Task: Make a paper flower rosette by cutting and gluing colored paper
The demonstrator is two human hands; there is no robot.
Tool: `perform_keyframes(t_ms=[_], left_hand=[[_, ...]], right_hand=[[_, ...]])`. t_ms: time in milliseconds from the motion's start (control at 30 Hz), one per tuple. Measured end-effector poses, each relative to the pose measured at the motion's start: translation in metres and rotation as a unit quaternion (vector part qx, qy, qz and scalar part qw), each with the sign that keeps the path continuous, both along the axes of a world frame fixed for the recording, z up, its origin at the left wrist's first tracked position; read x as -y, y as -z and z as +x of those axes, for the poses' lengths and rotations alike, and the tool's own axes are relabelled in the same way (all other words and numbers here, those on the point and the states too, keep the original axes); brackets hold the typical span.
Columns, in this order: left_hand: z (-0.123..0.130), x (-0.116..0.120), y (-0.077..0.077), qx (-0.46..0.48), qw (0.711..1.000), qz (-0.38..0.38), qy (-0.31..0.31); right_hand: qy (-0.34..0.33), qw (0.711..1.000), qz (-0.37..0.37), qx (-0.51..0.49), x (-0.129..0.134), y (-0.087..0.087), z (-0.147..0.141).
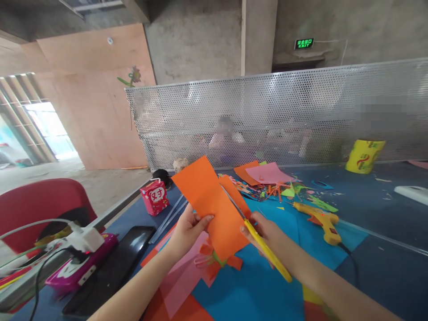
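Note:
A sheet of orange paper [209, 196] is held up over the table, pinched at its left edge by my left hand [192, 229], thumb on top. My right hand [267, 236] grips yellow-handled scissors [264, 245]. Their metal blades lie along the paper's right side, where an orange strip [236, 194] stands partly apart from the sheet. Below the sheet lies an orange paper flower [236, 262] with a green middle, partly hidden. Pink paper [182, 285] and blue paper [254, 290] are spread beneath my hands.
A yellow glue gun [319, 220] lies at the right, with paper scraps [274, 189] behind. On the left are a red drink carton [154, 198], a black phone [113, 263] and a purple power strip [87, 263]. A perforated metal screen [187, 116] borders the table's back.

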State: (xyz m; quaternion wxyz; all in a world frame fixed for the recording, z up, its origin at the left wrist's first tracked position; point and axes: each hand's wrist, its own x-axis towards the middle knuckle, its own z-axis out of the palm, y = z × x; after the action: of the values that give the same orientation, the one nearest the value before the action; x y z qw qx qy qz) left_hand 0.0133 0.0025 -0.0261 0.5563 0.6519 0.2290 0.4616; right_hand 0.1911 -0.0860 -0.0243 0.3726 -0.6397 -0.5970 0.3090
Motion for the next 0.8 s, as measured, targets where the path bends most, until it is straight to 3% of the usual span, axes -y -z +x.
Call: perform_keyframes(t_ms=[400,633,800], left_hand=[[0.001,0.002,0.011,-0.037,0.998,0.033,0.030],[0.001,0.001,0.011,-0.039,0.998,0.037,0.033],[-0.002,-0.002,0.019,-0.101,0.994,0.031,0.025]], right_hand=[[-0.022,0.997,0.074,-0.030,-0.001,0.006,0.001],[-0.002,0.999,0.017,-0.030,0.002,0.000,-0.005],[-0.026,0.999,0.031,-0.035,0.003,0.000,-0.003]])
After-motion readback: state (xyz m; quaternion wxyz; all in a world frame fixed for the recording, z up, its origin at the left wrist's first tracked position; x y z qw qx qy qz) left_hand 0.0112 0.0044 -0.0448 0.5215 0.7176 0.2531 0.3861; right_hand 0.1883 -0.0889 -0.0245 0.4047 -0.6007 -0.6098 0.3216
